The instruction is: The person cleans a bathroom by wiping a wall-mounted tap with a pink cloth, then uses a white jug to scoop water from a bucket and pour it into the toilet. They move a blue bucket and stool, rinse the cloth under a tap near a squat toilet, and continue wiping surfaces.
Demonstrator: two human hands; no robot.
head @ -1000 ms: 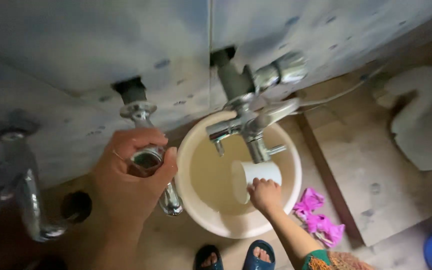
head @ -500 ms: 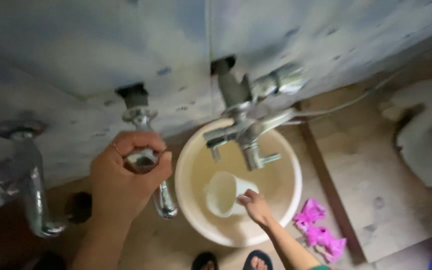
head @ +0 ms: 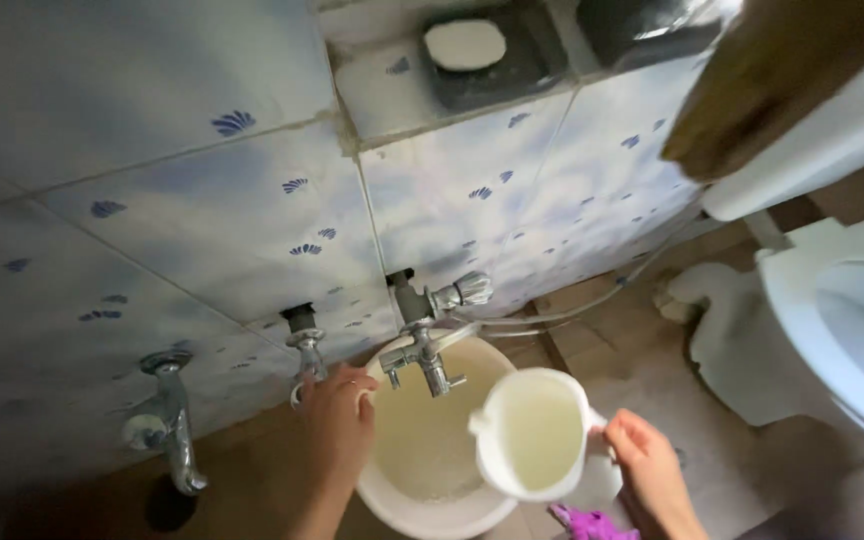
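Left hand (head: 337,420) fingers wrapped on the tap (head: 304,352), right hand (head: 647,475) fingers curled gripping full mug (head: 532,432) above bucket (head: 422,505).

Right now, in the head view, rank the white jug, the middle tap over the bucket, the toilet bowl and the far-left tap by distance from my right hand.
From the right hand:
1. White jug, held at its handle, just to the left.
2. Middle tap, up and left, over the bucket.
3. Toilet bowl, up and to the right.
4. Far-left tap, across by the wall.
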